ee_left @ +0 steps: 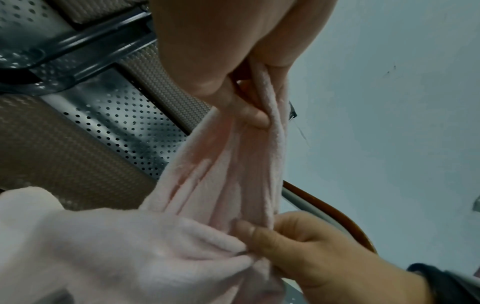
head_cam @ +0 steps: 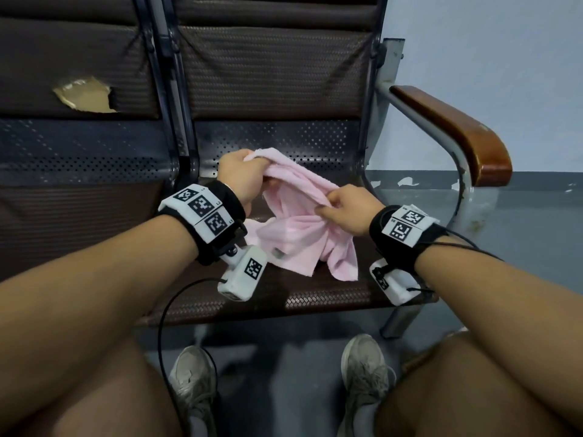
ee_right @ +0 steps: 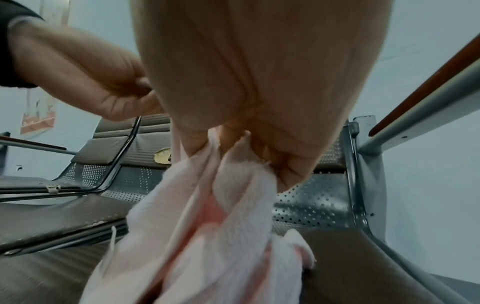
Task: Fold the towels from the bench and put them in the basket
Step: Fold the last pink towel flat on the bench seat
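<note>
Pink towel (head_cam: 303, 234) in both hands' grip, above bench (head_cam: 315, 298)

Both forearms reach forward, the left hand (head_cam: 241, 175) and right hand (head_cam: 348, 212) each closed in a pinching grip.

Head cam looks down at bench (head_cam: 274, 134), wrist cams v. close underneath, all share towel (head_cam: 303, 234)

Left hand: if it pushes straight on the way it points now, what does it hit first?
Probably the perforated metal strip at the back of the seat, then the woven backrest. The left hand grips the pink towel and points away from the body; depth is unclear.
</note>
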`<action>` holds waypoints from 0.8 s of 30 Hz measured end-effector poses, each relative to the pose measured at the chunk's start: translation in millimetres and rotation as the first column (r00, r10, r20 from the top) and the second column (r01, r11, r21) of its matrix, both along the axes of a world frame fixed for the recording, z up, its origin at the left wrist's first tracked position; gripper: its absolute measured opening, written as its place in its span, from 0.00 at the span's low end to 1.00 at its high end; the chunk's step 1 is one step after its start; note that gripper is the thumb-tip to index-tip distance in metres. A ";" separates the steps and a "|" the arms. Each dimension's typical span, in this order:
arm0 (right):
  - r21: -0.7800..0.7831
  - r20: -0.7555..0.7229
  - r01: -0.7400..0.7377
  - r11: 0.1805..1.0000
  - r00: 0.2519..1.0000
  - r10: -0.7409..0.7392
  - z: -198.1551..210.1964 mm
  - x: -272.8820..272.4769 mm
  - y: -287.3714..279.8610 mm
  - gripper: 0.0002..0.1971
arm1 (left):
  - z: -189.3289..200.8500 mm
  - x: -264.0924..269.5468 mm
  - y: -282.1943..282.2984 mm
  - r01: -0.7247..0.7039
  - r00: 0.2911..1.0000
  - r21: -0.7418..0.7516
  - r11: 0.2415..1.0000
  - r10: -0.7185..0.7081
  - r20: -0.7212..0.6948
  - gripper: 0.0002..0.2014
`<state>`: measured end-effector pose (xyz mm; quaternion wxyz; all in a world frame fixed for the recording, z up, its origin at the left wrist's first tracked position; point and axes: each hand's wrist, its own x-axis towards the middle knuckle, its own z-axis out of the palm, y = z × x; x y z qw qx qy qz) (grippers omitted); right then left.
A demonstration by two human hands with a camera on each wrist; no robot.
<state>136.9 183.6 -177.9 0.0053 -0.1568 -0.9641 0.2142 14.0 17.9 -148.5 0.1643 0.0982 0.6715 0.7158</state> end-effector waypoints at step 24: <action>0.200 0.319 -0.054 0.978 0.948 -0.013 -33.4 0.5 20.7 0.22 | -28.3 -50.7 -27.6 -0.199 0.968 -0.166 0.966 0.220 0.122 0.15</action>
